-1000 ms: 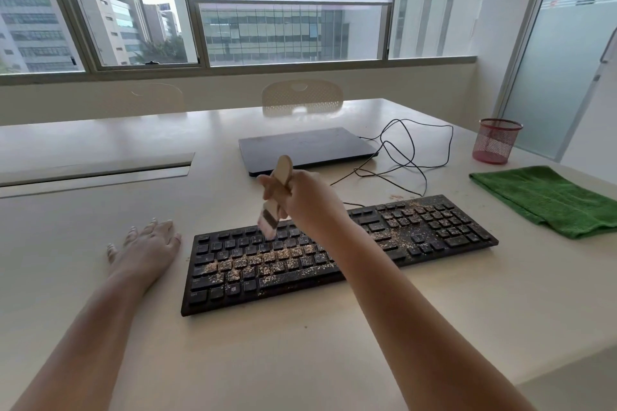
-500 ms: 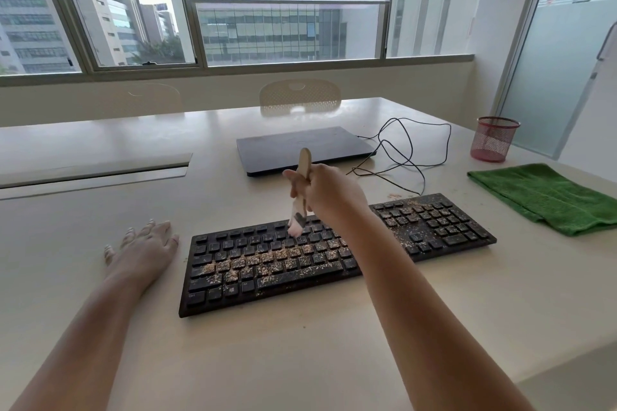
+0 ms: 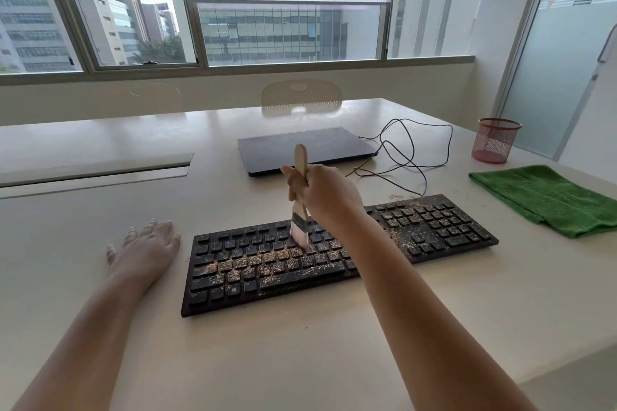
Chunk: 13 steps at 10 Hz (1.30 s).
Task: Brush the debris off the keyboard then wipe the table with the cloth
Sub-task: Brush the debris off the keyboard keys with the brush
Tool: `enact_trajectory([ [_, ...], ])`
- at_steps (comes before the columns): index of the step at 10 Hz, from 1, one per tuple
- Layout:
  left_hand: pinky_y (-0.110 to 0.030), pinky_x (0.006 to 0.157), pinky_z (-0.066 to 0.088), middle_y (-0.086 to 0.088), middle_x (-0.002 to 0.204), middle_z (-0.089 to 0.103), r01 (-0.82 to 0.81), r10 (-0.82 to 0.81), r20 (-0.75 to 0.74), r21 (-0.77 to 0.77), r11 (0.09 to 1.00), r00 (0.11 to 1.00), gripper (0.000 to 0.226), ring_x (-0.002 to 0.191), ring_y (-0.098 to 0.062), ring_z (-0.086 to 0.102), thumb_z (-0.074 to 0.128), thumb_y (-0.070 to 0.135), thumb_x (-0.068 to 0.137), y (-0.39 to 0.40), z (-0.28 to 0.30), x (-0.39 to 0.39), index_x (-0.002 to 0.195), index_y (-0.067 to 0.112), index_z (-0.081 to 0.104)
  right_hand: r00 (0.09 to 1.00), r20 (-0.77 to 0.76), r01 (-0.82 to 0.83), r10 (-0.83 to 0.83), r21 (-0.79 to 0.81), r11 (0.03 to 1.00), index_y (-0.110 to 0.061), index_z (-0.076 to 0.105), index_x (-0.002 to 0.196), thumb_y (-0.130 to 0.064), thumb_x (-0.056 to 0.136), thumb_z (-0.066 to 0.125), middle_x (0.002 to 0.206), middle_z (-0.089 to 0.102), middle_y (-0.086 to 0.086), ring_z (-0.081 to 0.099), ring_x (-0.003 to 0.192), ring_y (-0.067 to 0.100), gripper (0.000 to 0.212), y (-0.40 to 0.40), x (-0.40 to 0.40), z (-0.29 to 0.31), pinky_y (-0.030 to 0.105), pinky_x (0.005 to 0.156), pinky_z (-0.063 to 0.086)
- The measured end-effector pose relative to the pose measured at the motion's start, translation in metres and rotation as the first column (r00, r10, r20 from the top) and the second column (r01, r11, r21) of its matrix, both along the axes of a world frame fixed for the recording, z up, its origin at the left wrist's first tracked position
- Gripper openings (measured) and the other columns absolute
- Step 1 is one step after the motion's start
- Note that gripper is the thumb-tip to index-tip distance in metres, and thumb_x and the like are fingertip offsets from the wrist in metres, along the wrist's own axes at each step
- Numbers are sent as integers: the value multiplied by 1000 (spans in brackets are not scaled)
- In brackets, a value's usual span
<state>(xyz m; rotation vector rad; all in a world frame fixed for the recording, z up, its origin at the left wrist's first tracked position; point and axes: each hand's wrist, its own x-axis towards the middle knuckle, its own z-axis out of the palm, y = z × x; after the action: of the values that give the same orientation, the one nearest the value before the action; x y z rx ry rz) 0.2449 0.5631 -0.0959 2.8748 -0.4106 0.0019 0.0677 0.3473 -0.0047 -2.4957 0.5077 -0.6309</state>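
A black keyboard (image 3: pixel 267 272) lies on the pale table (image 3: pixel 300 354), its keys strewn with tan crumbs of debris, thickest in the middle rows and on the number pad. My right hand (image 3: pixel 325 192) grips the wooden handle of a small paintbrush (image 3: pixel 299 210) held nearly upright; its white bristles touch the upper middle keys. My left hand (image 3: pixel 145 248) lies flat on the table just left of the keyboard, fingers spread. A folded green cloth (image 3: pixel 547 198) rests at the right, beyond the keyboard's end.
A closed dark laptop (image 3: pixel 307 148) sits behind the keyboard, with a tangled black cable (image 3: pixel 404 157) running right of it. A red mesh cup (image 3: pixel 495 140) stands at the far right. A cable hatch (image 3: pixel 96 173) is set in the table's left. A chair back (image 3: pixel 300 97) shows beyond.
The brush has swung from tilted to nearly upright and moved right along the upper keys, and its bristles now touch the keys. My left hand stays flat in place.
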Motion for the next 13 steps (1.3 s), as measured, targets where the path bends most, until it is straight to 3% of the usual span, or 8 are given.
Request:
enact_trajectory([
  [1, -52, 115, 7, 5, 158, 13, 1, -1, 1, 0, 1000, 1000, 51, 146, -23, 8, 28, 45, 99, 0, 0, 1, 148, 29, 24, 1000, -9, 8, -9, -51, 999, -20, 67, 84, -54, 94, 35, 76, 65, -6, 59, 58, 13, 47, 1, 2, 0, 28, 57, 48],
  [4, -51, 115, 7, 5, 158, 14, 2, -2, -2, -6, 1000, 1000, 51, 146, -24, 9, 28, 45, 99, 1, -1, 0, 147, 29, 25, 996, -4, 89, -89, -35, 995, -19, 69, 87, -59, 91, 36, 72, 67, -4, 63, 60, 15, 52, -11, 1, 0, 27, 55, 49],
  [6, -50, 115, 8, 4, 158, 13, 8, -8, 6, -1, 1000, 1000, 51, 146, -24, 10, 27, 44, 99, 0, 0, 0, 148, 28, 25, 991, -54, 124, -124, -5, 992, -18, 67, 75, -58, 92, 34, 63, 59, -8, 58, 55, 12, 54, -12, -3, 2, 31, 63, 51],
  [8, -51, 115, 8, 4, 158, 13, 8, -8, 2, 2, 1000, 1000, 51, 146, -24, 10, 27, 44, 100, 0, 0, 1, 148, 27, 24, 990, -76, 113, -116, -54, 992, -15, 69, 91, -61, 89, 37, 80, 70, 0, 64, 64, 16, 57, -14, 2, -1, 28, 57, 48],
  [10, -51, 115, 8, 5, 158, 13, 3, -3, -1, 1, 1000, 1000, 51, 146, -24, 9, 26, 44, 100, -1, 0, 1, 148, 28, 24, 989, -30, 143, -143, 12, 990, -17, 71, 85, -57, 90, 42, 69, 63, -6, 58, 55, 11, 50, -17, 1, 0, 24, 51, 42],
  [11, -51, 115, 7, 5, 158, 13, 6, -6, -3, 2, 1000, 1000, 51, 146, -24, 9, 26, 45, 99, -1, 1, 1, 148, 28, 24, 988, -47, 147, -147, 0, 989, -18, 71, 87, -60, 88, 40, 71, 65, -4, 63, 62, 14, 52, -18, 2, 0, 25, 54, 46],
  [12, -51, 115, 7, 5, 158, 13, 2, -2, -4, 0, 1000, 1000, 52, 146, -24, 9, 26, 45, 99, 0, 0, 0, 148, 28, 23, 979, -98, 181, -179, 11, 983, -20, 69, 75, -56, 92, 39, 67, 61, -5, 57, 55, 12, 50, -21, -5, 2, 26, 56, 46],
  [13, -50, 115, 7, 5, 158, 13, -2, 2, -5, 1, 1000, 1000, 52, 146, -23, 9, 26, 45, 99, 0, 0, 1, 148, 28, 23, 975, -48, 219, -218, 8, 976, -19, 69, 80, -55, 93, 39, 72, 64, -3, 55, 54, 11, 49, -24, -7, 4, 24, 50, 40],
])
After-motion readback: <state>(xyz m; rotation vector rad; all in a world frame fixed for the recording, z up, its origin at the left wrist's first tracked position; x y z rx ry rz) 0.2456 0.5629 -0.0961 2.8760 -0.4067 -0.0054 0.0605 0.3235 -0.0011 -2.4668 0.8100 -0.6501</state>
